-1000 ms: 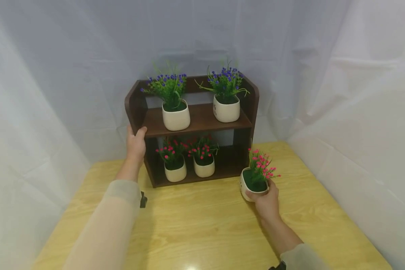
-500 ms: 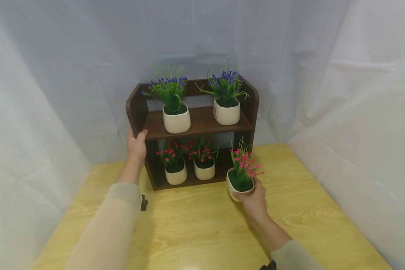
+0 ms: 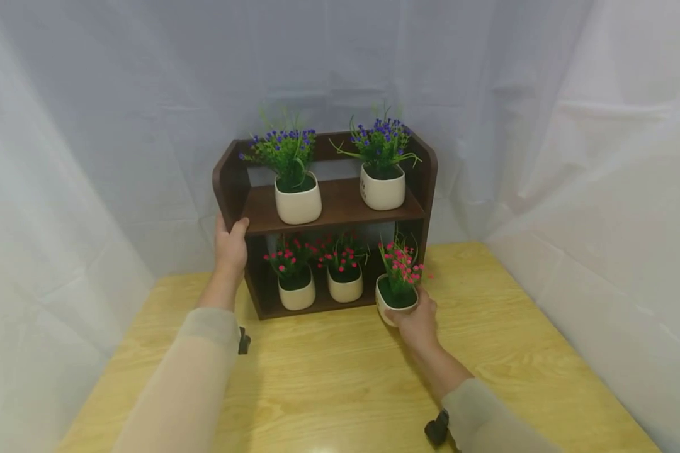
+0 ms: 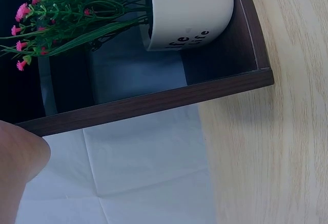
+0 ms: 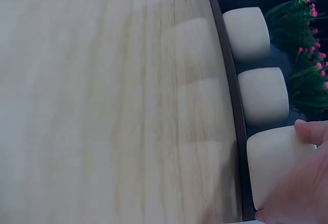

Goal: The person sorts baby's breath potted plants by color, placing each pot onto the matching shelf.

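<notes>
A dark brown two-tier shelf (image 3: 334,223) stands on the table. My left hand (image 3: 230,248) grips its left side panel, thumb at the front edge and fingers mostly hidden behind. In my right hand (image 3: 419,321) is a white pot of pink flowers (image 3: 396,296), held at the front right of the lower tier; in the right wrist view this pot (image 5: 277,157) overlaps the shelf's front edge. Two more pink-flowered pots, a left one (image 3: 297,294) and a middle one (image 3: 345,286), stand on the lower tier. Purple-flowered pots, one left (image 3: 298,204) and one right (image 3: 383,192), sit on the upper tier.
The light wood table (image 3: 317,371) extends in front of the shelf and to both sides. White sheeting (image 3: 340,56) hangs behind and along both sides. A dark wrist device (image 3: 437,429) sits at the right sleeve.
My right hand has carried the pink-flowered pot leftward and slightly away from me, from beside the shelf's right end to its lower opening. The left hand keeps its grip.
</notes>
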A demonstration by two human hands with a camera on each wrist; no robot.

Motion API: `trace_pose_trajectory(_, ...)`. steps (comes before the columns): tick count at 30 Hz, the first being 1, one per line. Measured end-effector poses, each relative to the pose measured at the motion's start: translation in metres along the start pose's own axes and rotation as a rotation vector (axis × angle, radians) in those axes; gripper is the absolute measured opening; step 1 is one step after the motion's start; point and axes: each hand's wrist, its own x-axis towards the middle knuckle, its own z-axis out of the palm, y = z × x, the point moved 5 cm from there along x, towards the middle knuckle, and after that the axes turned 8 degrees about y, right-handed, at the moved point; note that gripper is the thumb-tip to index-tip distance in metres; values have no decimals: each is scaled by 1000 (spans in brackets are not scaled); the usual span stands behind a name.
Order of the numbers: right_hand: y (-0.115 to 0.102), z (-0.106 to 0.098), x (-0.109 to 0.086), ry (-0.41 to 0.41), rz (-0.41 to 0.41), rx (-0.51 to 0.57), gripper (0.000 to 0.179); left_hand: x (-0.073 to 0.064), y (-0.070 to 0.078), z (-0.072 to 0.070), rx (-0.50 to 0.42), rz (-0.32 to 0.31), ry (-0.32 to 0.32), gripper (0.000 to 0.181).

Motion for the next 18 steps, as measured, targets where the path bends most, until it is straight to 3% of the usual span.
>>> trace_pose_trajectory(10, 4, 9, 12, 40, -10, -65, 97, 2, -2, 1, -37, 30, 1, 68)
trace_pose_trajectory(18, 2, 15, 17, 12, 0, -36, 98, 1, -2, 1, -47, 44, 7, 66)
